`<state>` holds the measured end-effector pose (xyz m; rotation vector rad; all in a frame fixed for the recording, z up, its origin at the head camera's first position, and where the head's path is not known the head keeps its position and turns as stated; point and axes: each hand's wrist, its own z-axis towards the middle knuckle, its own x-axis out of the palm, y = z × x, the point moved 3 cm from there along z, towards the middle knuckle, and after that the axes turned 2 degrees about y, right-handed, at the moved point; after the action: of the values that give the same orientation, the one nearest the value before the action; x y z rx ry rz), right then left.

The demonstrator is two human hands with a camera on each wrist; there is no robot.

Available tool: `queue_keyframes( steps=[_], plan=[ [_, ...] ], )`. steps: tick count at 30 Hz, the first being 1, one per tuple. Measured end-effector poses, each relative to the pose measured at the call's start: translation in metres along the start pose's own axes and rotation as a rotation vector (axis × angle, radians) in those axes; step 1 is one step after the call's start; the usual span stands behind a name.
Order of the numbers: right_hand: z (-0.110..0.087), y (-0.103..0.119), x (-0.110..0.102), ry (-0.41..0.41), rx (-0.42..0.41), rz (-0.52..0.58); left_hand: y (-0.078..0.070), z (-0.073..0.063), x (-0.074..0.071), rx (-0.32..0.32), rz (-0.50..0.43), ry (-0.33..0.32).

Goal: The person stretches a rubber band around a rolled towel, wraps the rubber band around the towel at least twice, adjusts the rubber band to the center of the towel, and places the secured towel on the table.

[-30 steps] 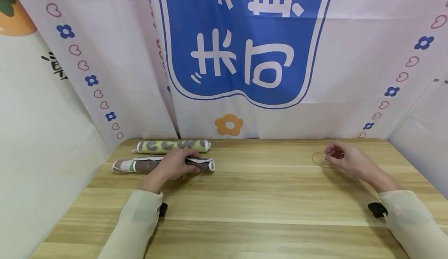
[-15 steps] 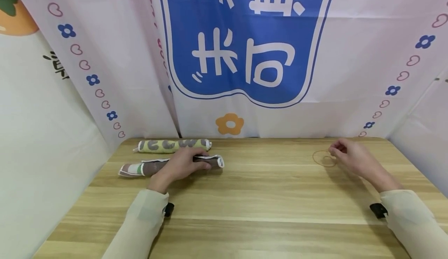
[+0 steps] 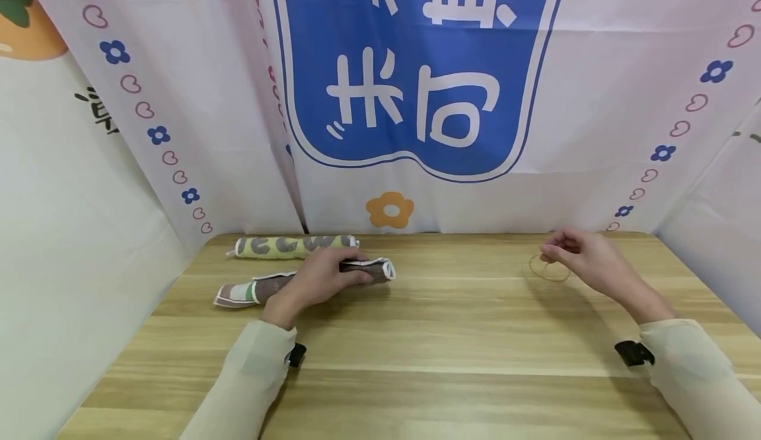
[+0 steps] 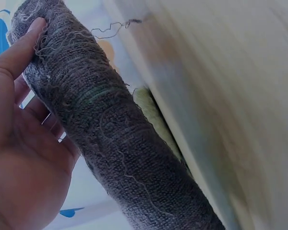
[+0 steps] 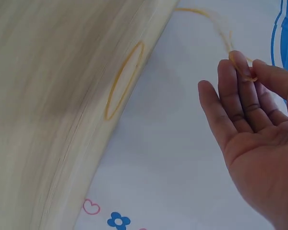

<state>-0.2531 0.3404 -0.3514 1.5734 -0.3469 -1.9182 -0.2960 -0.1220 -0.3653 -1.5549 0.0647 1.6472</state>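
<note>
My left hand point(image 3: 324, 275) grips a rolled brown towel point(image 3: 379, 271) near its right end, with the thumb along the near side. Close up in the left wrist view, the towel point(image 4: 115, 124) is dark terry cloth with loose threads. Between thumb and fingertip, my right hand point(image 5: 264, 143) pinches a thin yellow rubber band point(image 5: 226, 41), the other fingers nearly straight. A second rubber band point(image 5: 116, 80) lies on the table below that hand. In the head view the right hand point(image 3: 585, 261) is just above the table's far right part, and the two bands look overlapped.
A yellow-green rolled towel point(image 3: 276, 247) with grey markings lies behind the brown one, by the table's back edge. The wooden table point(image 3: 428, 347) ends at a printed curtain point(image 3: 333, 195), which also hangs on both sides.
The left hand has moved right with the brown towel, which is now more tilted and further from the yellow-green one. The right hand shifted right, then back left and slightly up with the band.
</note>
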Motion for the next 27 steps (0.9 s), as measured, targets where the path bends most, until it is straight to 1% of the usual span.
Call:
queue_keyframes(
  steps=[6,9,12,16,19,22,27],
  plan=[
    [0.002,0.013,0.002,0.011,0.029,0.089,-0.013,0.006,-0.003,0.024,-0.018,-0.016],
    [0.001,0.017,0.005,0.034,0.051,0.177,-0.018,0.009,-0.002,0.02,-0.037,-0.021],
    [0.0,0.021,0.007,0.048,0.067,0.286,-0.024,0.013,-0.001,0.029,-0.048,-0.033],
    [0.002,0.028,0.013,0.057,0.077,0.403,-0.03,0.018,0.004,0.04,-0.091,-0.026],
    [0.007,0.035,0.02,0.061,0.08,0.447,-0.034,0.021,0.008,0.038,-0.111,-0.012],
    [0.013,0.041,0.024,0.046,0.075,0.462,-0.038,0.024,0.012,0.036,-0.117,-0.008],
    [0.022,0.052,0.031,0.04,0.07,0.525,-0.046,0.035,0.013,0.034,-0.135,-0.049]
  ],
)
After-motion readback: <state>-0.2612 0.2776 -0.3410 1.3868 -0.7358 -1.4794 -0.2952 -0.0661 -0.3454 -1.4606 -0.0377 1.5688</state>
